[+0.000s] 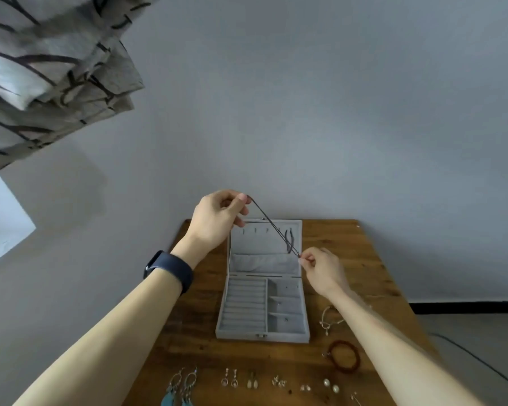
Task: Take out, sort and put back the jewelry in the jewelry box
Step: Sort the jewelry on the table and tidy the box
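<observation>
A grey jewelry box point(263, 336) lies open in the middle of a wooden table point(200, 341), its lid standing up at the back. A thin dark cord necklace point(272, 225) is stretched taut in front of the lid. My left hand point(217, 218), raised above the box's left corner, pinches the cord's upper end. My right hand point(323, 269) pinches the lower end beside the lid's right edge. Another dark cord point(289, 238) hangs on a hook inside the lid. The tray compartments look nearly bare.
Along the table's front edge lie several earring pairs: teal feather earrings point(179, 391), small drop earrings point(229, 378), pearl studs point(330, 385). A red bead bracelet point(345, 356) and a pale chain bracelet point(329, 319) lie right of the box. A curtain point(50, 71) hangs upper left.
</observation>
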{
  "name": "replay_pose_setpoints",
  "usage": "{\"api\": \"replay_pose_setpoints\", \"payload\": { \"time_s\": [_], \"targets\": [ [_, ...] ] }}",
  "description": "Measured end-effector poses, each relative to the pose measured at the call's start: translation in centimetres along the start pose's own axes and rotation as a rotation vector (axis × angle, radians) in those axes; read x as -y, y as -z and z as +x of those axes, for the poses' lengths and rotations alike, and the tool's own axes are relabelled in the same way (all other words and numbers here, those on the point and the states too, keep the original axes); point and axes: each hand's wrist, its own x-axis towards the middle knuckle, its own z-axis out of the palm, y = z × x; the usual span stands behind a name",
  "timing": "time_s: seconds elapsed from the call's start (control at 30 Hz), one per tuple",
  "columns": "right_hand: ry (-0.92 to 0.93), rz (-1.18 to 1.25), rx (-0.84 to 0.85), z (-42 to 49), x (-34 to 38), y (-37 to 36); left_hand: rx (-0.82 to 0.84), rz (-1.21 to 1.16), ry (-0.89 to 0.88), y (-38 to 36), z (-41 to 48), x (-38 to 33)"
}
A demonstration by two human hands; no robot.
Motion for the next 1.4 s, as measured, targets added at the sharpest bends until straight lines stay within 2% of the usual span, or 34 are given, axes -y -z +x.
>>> {"api": "replay_pose_setpoints", "payload": {
  "time_s": [0.13,0.3,0.37,0.5,0.6,0.73,0.83,0.93,1.03,1.13,1.27,1.4],
  "targets": [
    [0.063,-0.004,0.039,3.3,2.0,-1.8,-0.077,0.203,-0.123,0.1,2.6,-0.4],
    [0.132,-0.039,-0.021,5.4,3.1,-3.7,-0.131,0.263,-0.172,0.8,4.8,0.5],
    [0.146,-0.069,0.003,5.6,3.0,-4.1,-0.115,0.279,-0.167,0.7,5.4,1.2],
    [0.164,-0.089,-0.011,4.8,2.6,-4.1,-0.033,0.347,-0.167,-0.4,6.0,2.7],
    [0.177,-0.049,-0.043,4.4,2.3,-3.7,0.103,0.486,-0.175,-1.3,6.7,3.5],
    [0.142,0.252,-0.125,5.1,3.4,-1.8,0.289,0.748,-0.212,-2.8,7.6,3.8],
    [0.122,0.482,-0.046,5.7,5.0,0.8,0.384,0.848,-0.225,-4.3,8.4,3.5],
    [0.119,0.516,0.060,6.1,6.0,2.3,0.437,0.914,-0.208,-5.9,9.1,3.6],
    [0.103,0.481,0.056,6.7,5.9,2.4,0.409,0.826,-0.165,-6.8,9.7,4.2],
    [0.099,0.517,0.060,7.2,5.9,2.5,0.318,0.553,-0.110,-7.3,10.3,3.8],
    [0.112,0.610,0.047,7.4,6.9,2.1,0.187,0.306,-0.076,-7.3,10.9,2.4],
    [0.045,0.677,0.012,7.7,6.6,1.2,0.140,0.267,-0.045,-6.9,10.7,2.9]
  ]
}}
